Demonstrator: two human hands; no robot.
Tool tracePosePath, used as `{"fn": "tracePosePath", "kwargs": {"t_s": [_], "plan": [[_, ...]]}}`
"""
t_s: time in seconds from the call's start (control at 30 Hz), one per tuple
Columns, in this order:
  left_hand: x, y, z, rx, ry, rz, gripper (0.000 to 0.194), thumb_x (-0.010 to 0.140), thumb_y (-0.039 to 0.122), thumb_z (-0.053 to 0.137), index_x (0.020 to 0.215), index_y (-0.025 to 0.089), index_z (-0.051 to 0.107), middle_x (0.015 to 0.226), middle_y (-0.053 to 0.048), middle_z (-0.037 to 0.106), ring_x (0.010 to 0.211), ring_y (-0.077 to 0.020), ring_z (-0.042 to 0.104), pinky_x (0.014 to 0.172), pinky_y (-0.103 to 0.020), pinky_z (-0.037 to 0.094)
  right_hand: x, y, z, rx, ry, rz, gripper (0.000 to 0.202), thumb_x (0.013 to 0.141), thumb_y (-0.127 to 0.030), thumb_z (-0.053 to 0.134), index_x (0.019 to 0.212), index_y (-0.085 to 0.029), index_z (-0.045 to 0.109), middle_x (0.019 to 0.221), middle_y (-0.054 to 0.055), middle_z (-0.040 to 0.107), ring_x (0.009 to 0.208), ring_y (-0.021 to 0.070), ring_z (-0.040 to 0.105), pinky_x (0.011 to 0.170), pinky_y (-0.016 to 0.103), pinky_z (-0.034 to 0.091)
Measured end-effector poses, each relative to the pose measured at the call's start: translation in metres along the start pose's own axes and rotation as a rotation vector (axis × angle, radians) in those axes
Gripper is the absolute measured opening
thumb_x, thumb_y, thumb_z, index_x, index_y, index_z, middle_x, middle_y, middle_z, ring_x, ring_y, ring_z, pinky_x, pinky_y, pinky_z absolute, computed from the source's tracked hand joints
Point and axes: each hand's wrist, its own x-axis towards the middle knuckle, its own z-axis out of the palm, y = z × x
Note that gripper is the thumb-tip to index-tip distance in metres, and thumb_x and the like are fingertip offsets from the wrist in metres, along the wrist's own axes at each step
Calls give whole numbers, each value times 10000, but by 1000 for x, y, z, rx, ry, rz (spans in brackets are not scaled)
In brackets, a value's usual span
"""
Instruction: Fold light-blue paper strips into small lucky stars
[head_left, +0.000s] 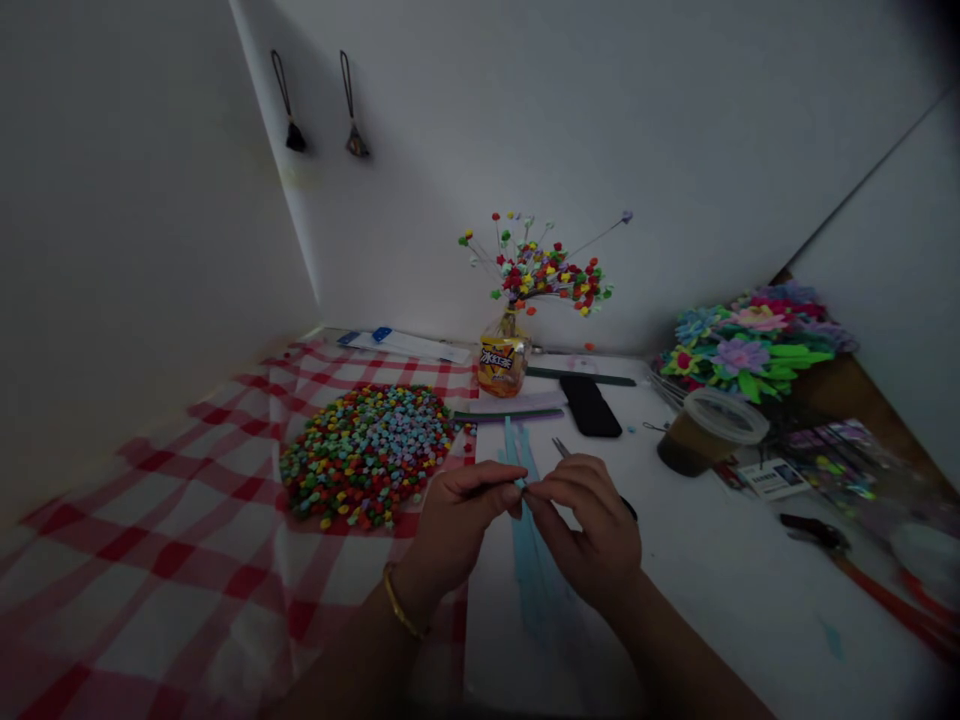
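My left hand (457, 515) and my right hand (589, 525) meet at the fingertips over the white table. Between them they pinch a small light blue paper strip (520, 484), mostly covered by the fingers. Below lie several long light blue paper strips (531, 570). Scissors (560, 447) rest partly behind my right hand, with the blade tips and a bit of dark handle showing. Left of my left hand is a big pile of small folded paper stars (375, 450) in many colours.
A red and white checked cloth (225, 560) covers the left side. Behind stand a yellow-labelled bottle (502, 366) of star stems and a black phone (591, 406). At right are a plastic cup (709, 432) of brown liquid, fuzzy flowers (750, 345) and pliers (817, 533).
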Motion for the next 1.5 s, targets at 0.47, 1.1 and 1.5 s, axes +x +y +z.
{"fn": "tracePosePath", "kwargs": {"t_s": [0.47,1.1,1.5], "plan": [[0,2,0,-5,14,5,111,613,187,793,704,167,733,537,3,651,492,-94,569,516,-218,454,1,2,-5,14,-66,-18,152,766,-75,632,860,-193,617,723,43,637,714,192,546,675,381,478],[2,-1,-3,69,25,24,116,688,214,743,801,195,758,589,-3,652,579,-113,565,593,-246,451,-5,5,8,12,8,31,128,786,-102,612,865,-202,612,723,32,637,713,186,567,673,368,484],[1,4,-3,72,7,-52,157,610,220,794,744,160,739,545,2,631,523,-108,538,534,-241,428,-3,13,-4,-8,-141,-25,103,807,-119,592,860,-205,608,756,36,645,764,191,566,740,382,468]]}}
